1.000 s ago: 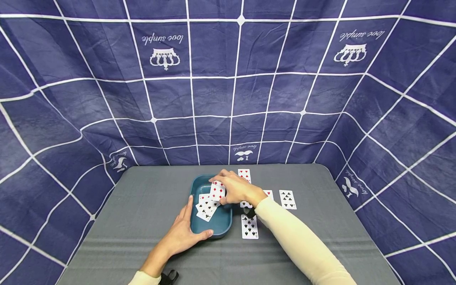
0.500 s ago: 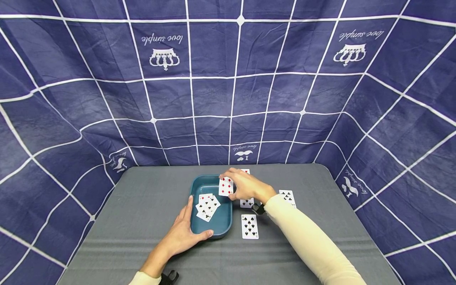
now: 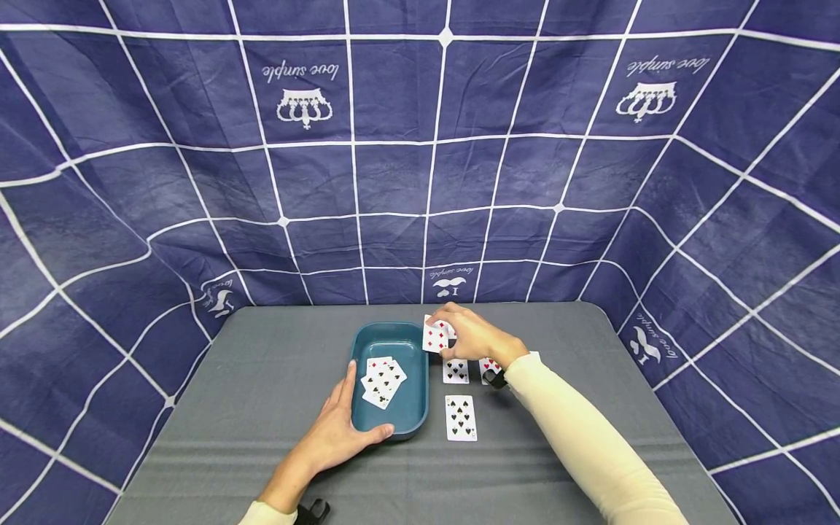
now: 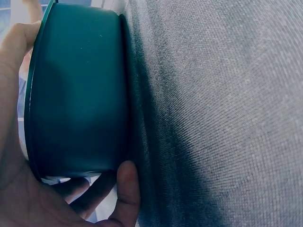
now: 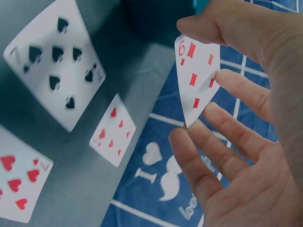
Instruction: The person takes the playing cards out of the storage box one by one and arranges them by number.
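Note:
A blue-green plastic tray (image 3: 410,412) stands on the table with several playing cards (image 3: 383,383) lying face up in it. At its near-left corner my left hand (image 3: 337,430) grips it, thumb along the near rim and fingers at the left side. My right hand (image 3: 477,335) pinches a six of diamonds playing card (image 3: 434,339) between thumb and fingertips, above the table just past the tray's right rim. In the right wrist view, the thumb is at the top edge of the six of diamonds (image 5: 196,75) and fingertips are on its other edges.
Right of the tray lie a seven of spades (image 3: 456,372), an eight of spades (image 3: 461,418) and a hearts card (image 3: 488,369). Farther back is a six of hearts (image 5: 113,132). Another card (image 3: 534,356) shows partly behind the sleeve. Blue gridded cloth (image 3: 394,175) surrounds the grey table (image 3: 275,379).
My right hand has moved right with the six of diamonds, from over the tray to beyond its right rim. The left hand, the tray and the cards in it have stayed still.

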A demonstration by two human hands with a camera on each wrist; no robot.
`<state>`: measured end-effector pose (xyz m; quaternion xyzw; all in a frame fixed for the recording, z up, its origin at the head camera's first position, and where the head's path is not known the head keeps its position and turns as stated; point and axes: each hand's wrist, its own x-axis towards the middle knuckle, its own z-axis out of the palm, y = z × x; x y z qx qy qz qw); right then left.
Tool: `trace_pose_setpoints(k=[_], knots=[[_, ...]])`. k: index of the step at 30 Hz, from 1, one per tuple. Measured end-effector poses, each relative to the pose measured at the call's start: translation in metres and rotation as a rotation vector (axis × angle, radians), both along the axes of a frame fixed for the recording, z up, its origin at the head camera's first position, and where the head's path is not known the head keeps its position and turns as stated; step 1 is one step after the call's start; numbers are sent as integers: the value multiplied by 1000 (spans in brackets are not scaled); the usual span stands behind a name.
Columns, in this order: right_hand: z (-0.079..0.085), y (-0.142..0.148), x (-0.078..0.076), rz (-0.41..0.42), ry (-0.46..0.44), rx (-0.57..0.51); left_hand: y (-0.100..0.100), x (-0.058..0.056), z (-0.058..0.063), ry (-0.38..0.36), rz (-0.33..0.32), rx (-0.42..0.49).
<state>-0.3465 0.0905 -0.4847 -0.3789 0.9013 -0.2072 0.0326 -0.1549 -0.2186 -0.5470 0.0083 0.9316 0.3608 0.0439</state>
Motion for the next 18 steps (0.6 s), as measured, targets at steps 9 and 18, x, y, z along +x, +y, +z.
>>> trace_pose_setpoints(k=[9,18], knots=[[-8,27,-12,-50,-3,6,1,0,0,-8,-11,4],[-15,57,-25,-95,5,38,1,1,0,-4,-13,4]])
